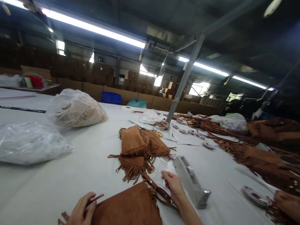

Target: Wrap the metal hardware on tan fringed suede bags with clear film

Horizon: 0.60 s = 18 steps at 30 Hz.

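A brown suede bag (126, 206) lies at the front, with fringe along its right side. My left hand (82, 209) is at its left edge, fingers closed on a thin brown leather strip (95, 198). To the right of the bag, my right hand (174, 186) is raised with its fingers pinched; whatever they hold is too small to make out. Under that wrist runs a dark brown strap (162, 193) with metal fittings. A grey tape dispenser (191, 181) stands just right of my right hand. Beyond the front bag lies a small pile of fringed suede bags (133, 142).
Yellow-handled scissors (159, 134) lie behind the pile. Clear plastic bags (32, 142) and a filled plastic sack (77, 109) are at left. A metal post (185, 81) rises from the table. Straps and suede pieces (262, 159) cover the right, near another person's hand (288, 203).
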{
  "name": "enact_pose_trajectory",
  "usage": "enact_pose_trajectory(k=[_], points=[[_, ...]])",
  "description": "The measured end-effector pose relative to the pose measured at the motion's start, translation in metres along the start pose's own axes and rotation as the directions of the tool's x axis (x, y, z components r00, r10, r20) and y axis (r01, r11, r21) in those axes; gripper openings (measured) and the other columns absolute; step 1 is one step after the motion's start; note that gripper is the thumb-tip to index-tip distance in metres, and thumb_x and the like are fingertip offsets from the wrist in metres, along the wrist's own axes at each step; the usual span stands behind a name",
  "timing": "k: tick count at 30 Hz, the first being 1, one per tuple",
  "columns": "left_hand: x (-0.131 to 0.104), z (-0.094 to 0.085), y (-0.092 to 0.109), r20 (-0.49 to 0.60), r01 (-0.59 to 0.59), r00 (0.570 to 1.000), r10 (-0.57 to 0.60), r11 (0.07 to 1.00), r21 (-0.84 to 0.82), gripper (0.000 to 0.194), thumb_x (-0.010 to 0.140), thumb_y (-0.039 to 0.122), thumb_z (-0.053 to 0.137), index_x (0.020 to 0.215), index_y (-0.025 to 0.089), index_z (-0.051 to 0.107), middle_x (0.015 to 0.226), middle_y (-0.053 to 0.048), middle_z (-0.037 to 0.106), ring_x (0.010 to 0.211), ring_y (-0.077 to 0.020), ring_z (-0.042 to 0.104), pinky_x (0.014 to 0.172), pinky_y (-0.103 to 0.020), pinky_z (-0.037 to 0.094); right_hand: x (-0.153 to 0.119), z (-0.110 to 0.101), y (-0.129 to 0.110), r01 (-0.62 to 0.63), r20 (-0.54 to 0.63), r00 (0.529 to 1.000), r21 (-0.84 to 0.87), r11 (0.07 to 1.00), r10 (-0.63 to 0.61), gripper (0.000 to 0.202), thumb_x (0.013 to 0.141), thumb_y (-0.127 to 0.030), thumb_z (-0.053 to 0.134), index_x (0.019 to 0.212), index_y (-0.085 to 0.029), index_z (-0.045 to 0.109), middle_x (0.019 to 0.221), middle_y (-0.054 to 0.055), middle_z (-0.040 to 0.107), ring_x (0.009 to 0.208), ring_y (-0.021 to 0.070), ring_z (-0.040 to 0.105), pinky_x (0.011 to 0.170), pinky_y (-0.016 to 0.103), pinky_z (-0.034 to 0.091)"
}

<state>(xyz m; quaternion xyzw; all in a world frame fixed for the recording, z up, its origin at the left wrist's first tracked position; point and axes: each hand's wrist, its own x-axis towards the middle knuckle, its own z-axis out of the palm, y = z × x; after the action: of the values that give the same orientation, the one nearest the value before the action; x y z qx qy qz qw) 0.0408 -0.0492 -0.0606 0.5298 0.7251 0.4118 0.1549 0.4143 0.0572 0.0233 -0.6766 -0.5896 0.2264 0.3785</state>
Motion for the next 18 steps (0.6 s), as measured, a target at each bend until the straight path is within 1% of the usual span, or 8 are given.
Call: enact_pose_trajectory(k=[4,6,7,9,11,13,16,18], points=[[0.0,-0.011,0.017,-0.184,-0.02,0.983,-0.005,0.991,-0.135,0.043,0.075,0.051,0.053,0.106,0.022,0.06,0.116,-0.009,0.061,0.105,-0.0286,0.057,0.095,-0.046,0.044,-0.028,0.037,-0.041,-0.079,0.178,0.984,0.316,0.945,0.022,0.054,0.069,-0.07,0.047,0.061,-0.017,0.053,0.044,-0.005,0.041,0.037,0.0083,0.033,0.038,0.022,0.027],[-0.003,-0.022,0.045,-0.082,0.049,0.994,-0.073,0.964,-0.262,0.044,0.075,0.054,0.054,0.103,0.021,0.061,0.109,-0.009,0.064,0.099,-0.027,0.059,0.09,-0.042,0.046,-0.046,0.053,-0.064,-0.108,0.296,0.955,0.446,0.888,-0.033,0.052,0.067,-0.068,0.054,0.057,-0.018,0.049,0.045,-0.007,0.037,0.04,0.0075,0.031,0.04,0.021,0.025],[-0.004,-0.026,0.061,0.047,0.092,0.996,-0.081,0.932,-0.35,0.043,0.078,0.053,0.051,0.105,0.021,0.06,0.11,-0.009,0.064,0.1,-0.0251,0.058,0.089,-0.038,0.047,-0.054,0.06,-0.075,-0.104,0.337,0.939,0.477,0.872,-0.072,0.05,0.067,-0.066,0.057,0.056,-0.018,0.048,0.047,-0.007,0.037,0.042,0.0075,0.031,0.041,0.02,0.025],[-0.005,-0.03,0.093,0.27,0.185,0.961,-0.058,0.862,-0.472,0.047,0.078,0.05,0.054,0.111,0.018,0.059,0.106,-0.01,0.066,0.098,-0.0239,0.059,0.087,-0.035,0.047,-0.071,0.071,-0.095,-0.065,0.373,0.918,0.486,0.871,-0.139,0.048,0.069,-0.064,0.057,0.056,-0.018,0.049,0.049,-0.006,0.039,0.045,0.0084,0.033,0.043,0.021,0.026],[-0.005,-0.027,0.115,0.402,0.239,0.916,0.011,0.789,-0.565,0.045,0.072,0.043,0.062,0.105,0.013,0.061,0.096,-0.01,0.068,0.09,-0.0229,0.061,0.08,-0.032,0.048,-0.085,0.081,-0.108,-0.034,0.373,0.912,0.48,0.876,-0.169,0.047,0.07,-0.063,0.056,0.057,-0.018,0.05,0.051,-0.004,0.042,0.049,0.0102,0.037,0.046,0.021,0.03],[-0.007,-0.017,0.124,0.442,0.249,0.894,0.069,0.744,-0.62,0.034,0.069,0.039,0.064,0.09,0.011,0.064,0.082,-0.007,0.067,0.078,-0.02,0.06,0.07,-0.029,0.047,-0.096,0.088,-0.116,-0.016,0.355,0.92,0.461,0.887,-0.168,0.047,0.07,-0.062,0.056,0.059,-0.017,0.052,0.054,-0.003,0.045,0.053,0.012,0.041,0.05,0.022,0.034],[-0.014,0.001,0.121,0.371,0.224,0.928,0.023,0.762,-0.608,0.032,0.072,0.045,0.06,0.066,0.013,0.058,0.062,-0.001,0.057,0.062,-0.0147,0.051,0.057,-0.026,0.038,-0.107,0.092,-0.119,-0.008,0.312,0.939,0.434,0.901,-0.142,0.049,0.068,-0.065,0.055,0.061,-0.017,0.055,0.056,-0.002,0.047,0.054,0.0132,0.042,0.051,0.023,0.036],[-0.018,0.01,0.113,0.319,0.197,0.948,0.004,0.779,-0.595,0.04,0.074,0.053,0.056,0.063,0.015,0.055,0.06,-0.001,0.053,0.06,-0.0144,0.048,0.056,-0.028,0.036,-0.111,0.094,-0.115,0.011,0.291,0.945,0.424,0.906,-0.147,0.052,0.067,-0.068,0.054,0.06,-0.016,0.056,0.056,0.0,0.05,0.055,0.0142,0.045,0.052,0.024,0.038]])
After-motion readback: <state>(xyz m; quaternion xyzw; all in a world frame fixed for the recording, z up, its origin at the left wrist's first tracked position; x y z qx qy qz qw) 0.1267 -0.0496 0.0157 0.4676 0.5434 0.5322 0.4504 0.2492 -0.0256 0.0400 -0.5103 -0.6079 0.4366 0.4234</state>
